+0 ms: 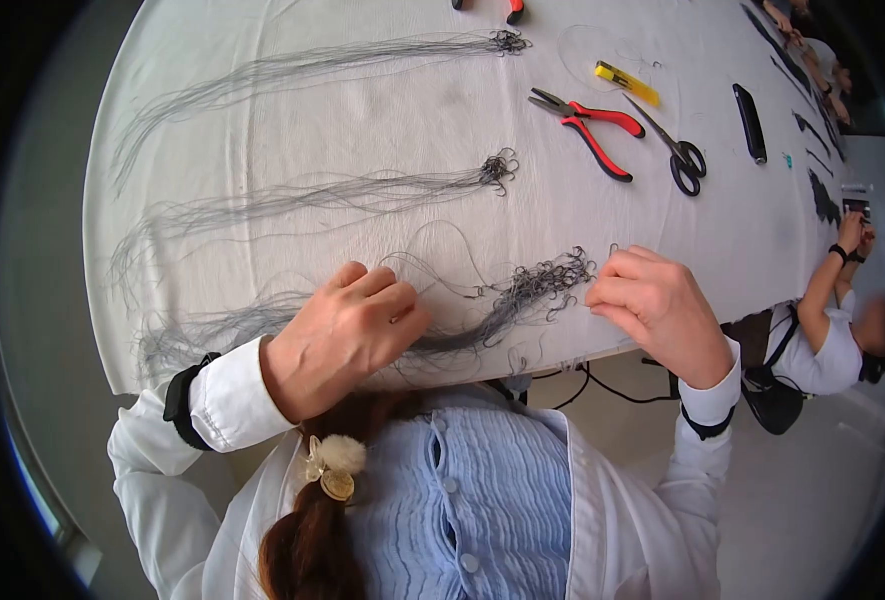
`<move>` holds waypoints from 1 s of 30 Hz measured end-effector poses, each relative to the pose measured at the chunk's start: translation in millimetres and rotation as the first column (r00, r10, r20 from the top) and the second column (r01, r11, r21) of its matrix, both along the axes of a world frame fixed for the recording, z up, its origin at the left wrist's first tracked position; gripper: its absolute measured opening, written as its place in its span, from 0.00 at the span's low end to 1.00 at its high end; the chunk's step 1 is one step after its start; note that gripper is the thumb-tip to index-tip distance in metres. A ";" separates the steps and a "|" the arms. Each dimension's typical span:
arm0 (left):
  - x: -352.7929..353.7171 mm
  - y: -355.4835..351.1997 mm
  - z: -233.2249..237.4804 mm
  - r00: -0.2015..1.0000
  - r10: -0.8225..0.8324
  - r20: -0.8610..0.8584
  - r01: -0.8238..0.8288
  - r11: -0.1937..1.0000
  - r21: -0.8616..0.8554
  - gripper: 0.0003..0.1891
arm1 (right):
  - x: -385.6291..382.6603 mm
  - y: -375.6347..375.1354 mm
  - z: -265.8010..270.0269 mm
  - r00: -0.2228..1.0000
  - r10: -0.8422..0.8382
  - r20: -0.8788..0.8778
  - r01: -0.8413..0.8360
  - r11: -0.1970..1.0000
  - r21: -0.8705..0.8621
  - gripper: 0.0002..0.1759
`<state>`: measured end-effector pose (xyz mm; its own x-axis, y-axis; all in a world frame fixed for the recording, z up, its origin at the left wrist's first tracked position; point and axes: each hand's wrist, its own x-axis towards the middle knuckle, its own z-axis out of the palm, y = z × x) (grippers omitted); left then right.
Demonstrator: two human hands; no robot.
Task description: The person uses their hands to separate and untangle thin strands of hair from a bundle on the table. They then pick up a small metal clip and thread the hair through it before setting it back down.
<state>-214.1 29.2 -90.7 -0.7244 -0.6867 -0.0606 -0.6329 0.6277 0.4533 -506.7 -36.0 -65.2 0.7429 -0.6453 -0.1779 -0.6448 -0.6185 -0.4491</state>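
Across the near part of the table lies a bundle of dark fish hooks (pixel 552 280) tied to grey fishing line (pixel 477 332). My left hand (pixel 347 335) is closed over the line's middle, its fingers curled and pinched. A thin loop of line (pixel 442 226) rises beside these fingers and runs toward the hooks. At the hook end, my right hand (pixel 654 308) is closed in a pinch, its fingertips just right of the bundle. A small hook (pixel 614 248) shows against its upper fingers. What lies between the right fingertips is too small to make out.
Two more hook bundles, a middle one (pixel 498 171) and a far one (pixel 509 41), lie with lines stretched left. Red-handled pliers (pixel 592 125), scissors (pixel 684 160), a yellow cutter (pixel 627 83) and a black object (pixel 749 123) lie beyond. A person (pixel 830 330) sits at right.
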 end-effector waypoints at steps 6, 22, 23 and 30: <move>2.6 2.1 12.9 1.000 -0.013 -0.008 0.014 0.999 0.029 0.13 | -3.5 -0.2 6.3 0.962 -0.200 0.186 0.205 0.979 -0.005 0.03; 1.8 -13.8 34.5 0.944 0.284 -0.164 -0.281 0.959 0.046 0.11 | 1.5 -7.8 19.1 0.931 -0.329 0.157 0.342 0.937 -0.069 0.04; 0.4 -15.1 33.9 0.937 0.302 -0.175 -0.295 0.953 0.068 0.12 | 3.2 -8.4 20.9 0.931 -0.294 0.215 0.318 0.944 -0.084 0.04; -4.4 -24.9 35.0 0.927 0.308 -0.215 -0.302 0.951 0.060 0.16 | 19.7 -14.4 25.1 0.877 -0.368 0.310 0.355 0.930 0.098 0.04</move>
